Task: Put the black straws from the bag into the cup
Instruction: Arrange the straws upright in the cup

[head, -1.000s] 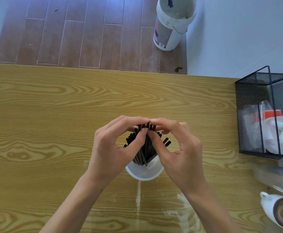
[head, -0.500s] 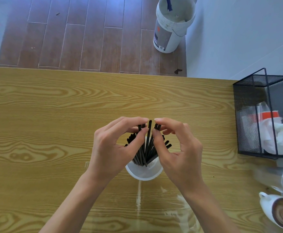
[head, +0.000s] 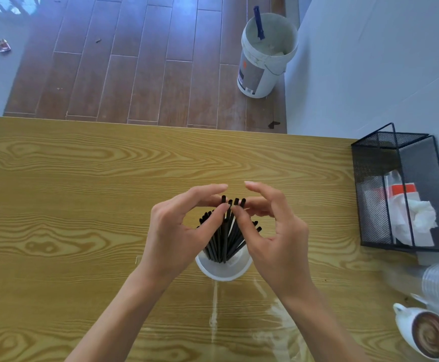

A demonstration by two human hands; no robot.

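Two hands are raised over a clear cup (head: 223, 270) that stands on the table (head: 82, 205) toward its near edge. The left hand (head: 176, 236) is curved, its thumb and a finger closed on the upper part of the black straws (head: 223, 236). The right hand (head: 276, 239) is likewise curved, its thumb pressed against the same bundle, its index finger lifted free above. The straws are seen upright in the cup, fanned outward at their tops. A clear plastic bag (head: 278, 333) lies flat at the near edge. A black mesh basket (head: 370, 205) stands at the right edge.
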